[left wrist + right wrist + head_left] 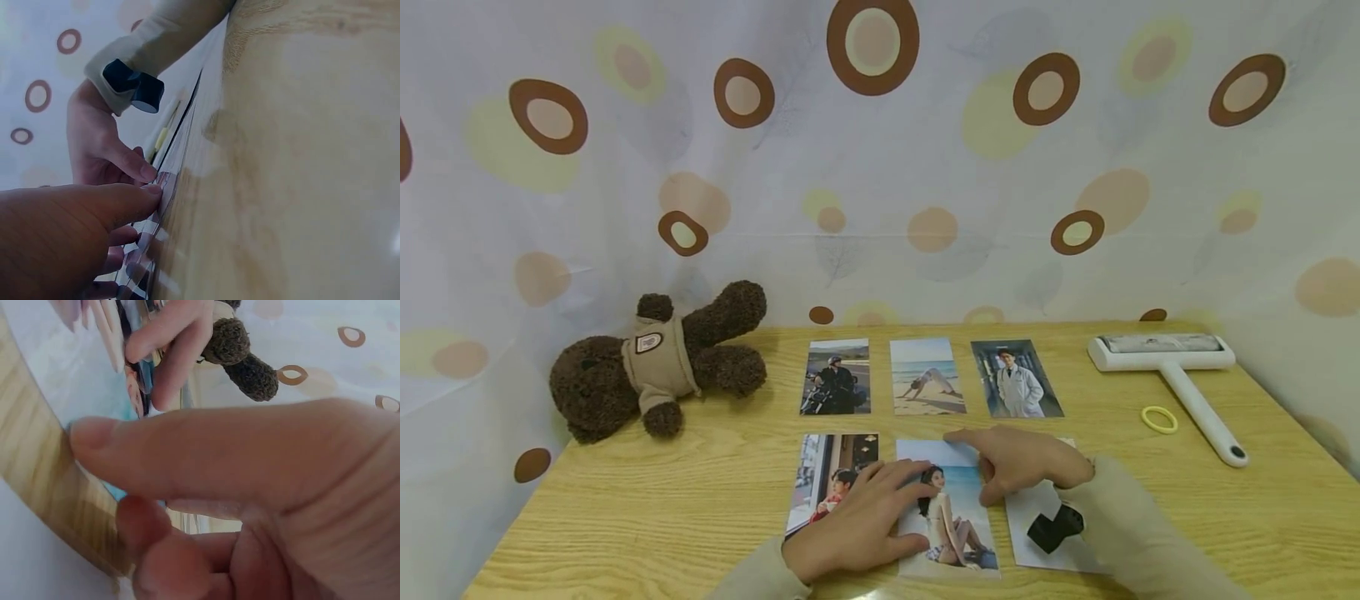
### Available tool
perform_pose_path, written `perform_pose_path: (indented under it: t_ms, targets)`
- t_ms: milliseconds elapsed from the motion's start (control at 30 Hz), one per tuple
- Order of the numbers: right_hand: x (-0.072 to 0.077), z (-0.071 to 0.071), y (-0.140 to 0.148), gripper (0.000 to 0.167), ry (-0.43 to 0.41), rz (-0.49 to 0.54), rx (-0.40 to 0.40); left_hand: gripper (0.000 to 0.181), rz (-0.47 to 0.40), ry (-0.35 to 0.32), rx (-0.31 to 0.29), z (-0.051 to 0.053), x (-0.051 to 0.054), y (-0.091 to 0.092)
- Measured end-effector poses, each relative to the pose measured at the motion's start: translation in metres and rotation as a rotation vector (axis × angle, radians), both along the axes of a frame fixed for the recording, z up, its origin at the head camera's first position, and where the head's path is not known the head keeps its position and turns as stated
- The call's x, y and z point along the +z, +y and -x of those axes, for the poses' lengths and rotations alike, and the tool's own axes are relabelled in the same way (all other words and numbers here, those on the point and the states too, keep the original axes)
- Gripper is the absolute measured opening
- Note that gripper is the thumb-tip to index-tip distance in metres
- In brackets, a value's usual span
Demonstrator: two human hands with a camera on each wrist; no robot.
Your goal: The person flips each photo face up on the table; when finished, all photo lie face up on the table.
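A photo card of a person sitting on a beach (953,533) lies on the wooden table in the front row, middle. My left hand (859,523) rests on its left side, fingers spread, and partly covers the photo of a person in red (820,479) to the left. At the beach card's top and right edges, the index finger and thumb of my right hand (1018,458) touch it; the other fingers are curled in. A white card (1033,521) lies partly beneath my right hand and wrist. In the right wrist view, the right thumb (144,447) presses by the card's edge.
Behind lie photos of a motorcycle rider (837,379), a beach pose (927,379) and a person in a white coat (1018,383). A brown teddy bear (658,367) lies left. A yellow ring (1159,410) and white lint roller (1195,400) lie right. A patterned curtain (865,167) hangs behind.
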State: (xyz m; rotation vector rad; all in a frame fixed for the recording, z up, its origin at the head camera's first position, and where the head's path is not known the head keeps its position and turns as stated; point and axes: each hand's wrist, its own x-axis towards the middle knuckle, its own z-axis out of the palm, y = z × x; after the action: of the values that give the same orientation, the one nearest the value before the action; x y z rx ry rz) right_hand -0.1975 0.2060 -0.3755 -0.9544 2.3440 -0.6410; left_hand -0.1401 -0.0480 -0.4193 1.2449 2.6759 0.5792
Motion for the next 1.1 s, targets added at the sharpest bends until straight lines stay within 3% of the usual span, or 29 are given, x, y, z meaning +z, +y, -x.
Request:
perform_pose_path:
  t_ms: [367,500,733,900,1100]
  targets:
    - [0.014,0.003,0.013,0.067,-0.049,-0.006,-0.073,0.033,-0.144,0.083,0.02,0.002,0.001,0.009]
    - [0.021,0.004,0.024,0.063,0.008,0.011,-0.069,0.03,-0.165,0.066,0.021,0.004,0.007,0.018]
    - [0.017,0.004,0.048,0.06,0.084,0.07,-0.027,0.034,-0.128,0.029,-0.091,0.012,0.017,0.051]
    - [0.013,0.004,0.064,0.064,0.129,0.099,-0.054,0.038,-0.084,-0.009,-0.149,0.021,0.019,0.075]
    - [0.011,0.002,0.088,0.069,0.132,0.042,-0.129,0.045,0.024,-0.036,-0.196,0.03,0.018,0.099]
